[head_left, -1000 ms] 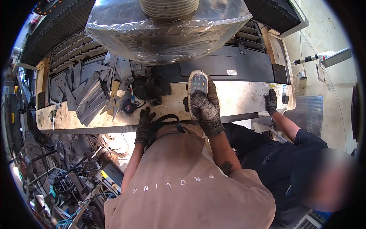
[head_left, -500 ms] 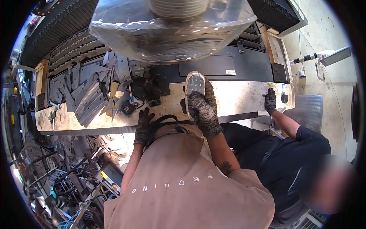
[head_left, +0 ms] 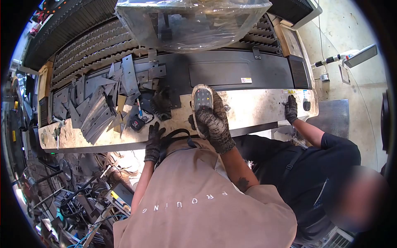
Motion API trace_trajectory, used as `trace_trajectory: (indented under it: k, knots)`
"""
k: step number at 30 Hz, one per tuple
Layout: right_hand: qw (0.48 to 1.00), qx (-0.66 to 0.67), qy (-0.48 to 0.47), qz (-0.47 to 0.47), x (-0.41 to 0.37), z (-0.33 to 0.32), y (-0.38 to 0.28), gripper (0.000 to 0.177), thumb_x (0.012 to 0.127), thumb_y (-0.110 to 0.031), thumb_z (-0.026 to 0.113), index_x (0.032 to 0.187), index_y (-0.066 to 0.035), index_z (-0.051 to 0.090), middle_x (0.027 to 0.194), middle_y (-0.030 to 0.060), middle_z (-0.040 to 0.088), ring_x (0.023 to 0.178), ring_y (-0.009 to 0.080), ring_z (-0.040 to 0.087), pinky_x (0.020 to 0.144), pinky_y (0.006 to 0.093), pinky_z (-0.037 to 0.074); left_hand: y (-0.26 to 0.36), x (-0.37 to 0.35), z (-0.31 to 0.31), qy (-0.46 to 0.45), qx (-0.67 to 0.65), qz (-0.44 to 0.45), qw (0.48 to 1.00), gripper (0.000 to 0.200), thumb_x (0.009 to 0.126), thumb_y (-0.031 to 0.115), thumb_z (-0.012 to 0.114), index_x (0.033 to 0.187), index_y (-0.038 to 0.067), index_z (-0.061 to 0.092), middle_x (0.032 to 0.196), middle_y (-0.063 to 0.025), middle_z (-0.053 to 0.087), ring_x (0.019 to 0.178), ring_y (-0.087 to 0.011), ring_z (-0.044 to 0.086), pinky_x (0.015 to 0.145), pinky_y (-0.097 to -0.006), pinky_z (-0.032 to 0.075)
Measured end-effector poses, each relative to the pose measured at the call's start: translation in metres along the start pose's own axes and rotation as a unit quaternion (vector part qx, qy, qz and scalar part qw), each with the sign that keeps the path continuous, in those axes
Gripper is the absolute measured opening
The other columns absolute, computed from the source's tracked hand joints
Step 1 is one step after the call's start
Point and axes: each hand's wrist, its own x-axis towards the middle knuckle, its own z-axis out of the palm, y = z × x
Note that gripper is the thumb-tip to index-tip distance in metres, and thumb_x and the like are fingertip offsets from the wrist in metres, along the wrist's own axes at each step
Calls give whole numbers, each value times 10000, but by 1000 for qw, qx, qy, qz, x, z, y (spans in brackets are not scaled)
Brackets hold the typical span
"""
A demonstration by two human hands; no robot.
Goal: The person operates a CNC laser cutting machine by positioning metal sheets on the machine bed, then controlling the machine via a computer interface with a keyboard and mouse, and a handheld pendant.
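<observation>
In a dark, grey-speckled knit glove, my right hand (head_left: 215,126) grips a remote control (head_left: 203,99) upright in front of my body. The remote is long and rounded, with a pale, worn edge and a dark keypad with small coloured marks. My thumb lies over the lower keypad. My left hand (head_left: 154,142), gloved in black and grey, is at the front edge of the bench with its fingers apart, holding nothing. Near it are a tape measure (head_left: 136,122), a blue-and-white pen (head_left: 139,108) and a dark spare glove (head_left: 162,106).
Flat metal pieces (head_left: 97,107) lie heaped on the left of the machine's bench (head_left: 256,105). A plastic-wrapped machine head (head_left: 192,29) hangs above slatted rails. On my right, a co-worker (head_left: 289,165) rests a gloved hand (head_left: 291,109) on the bench. Scrap metal (head_left: 78,202) clutters the lower left.
The wrapped machine head appears higher and farther away in the view. The remote and my right hand sit slightly lower and further left. My left hand stays by the bench edge.
</observation>
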Motion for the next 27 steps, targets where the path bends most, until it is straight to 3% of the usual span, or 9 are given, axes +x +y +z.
trace_trajectory:
  k: [7,9,16,18,27]
  knots:
    - [1000,-14,2,-9,-1,1,-1,718,953,-52,700,1613,-147,434,1310,131,657,971,237,729,810,382,656,0,1,2,2,21,-3,1000,450,979,179,710,1427,167,667,1698,-204,398,1592,-449,307,1281,-486,347]
    - [1000,-18,6,-7,0,3,-3,705,959,-58,701,1608,-140,438,1283,128,666,972,236,729,807,376,655,-26,2,20,-6,110,61,992,435,972,226,730,1399,154,684,1691,-214,403,1581,-463,321,1270,-497,362]
    - [999,-45,9,-21,4,-1,3,684,968,-69,707,1597,-129,445,1275,128,674,970,239,733,797,374,653,0,2,6,13,58,2,998,453,951,297,754,1371,135,700,1687,-216,406,1573,-476,327,1264,-511,370]
    - [1000,-6,2,-5,1,1,-1,676,976,-80,711,1594,-128,444,1270,128,678,967,241,736,796,375,652,-21,1,19,2,135,80,988,450,960,296,741,1374,127,698,1685,-218,410,1577,-469,325,1266,-509,370]
    - [999,10,-20,35,-10,11,-17,683,980,-72,700,1605,-120,427,1247,145,687,1005,282,748,809,405,656,14,-5,-6,5,103,57,993,460,966,259,734,1395,100,684,1685,-231,409,1582,-455,328,1261,-487,380]
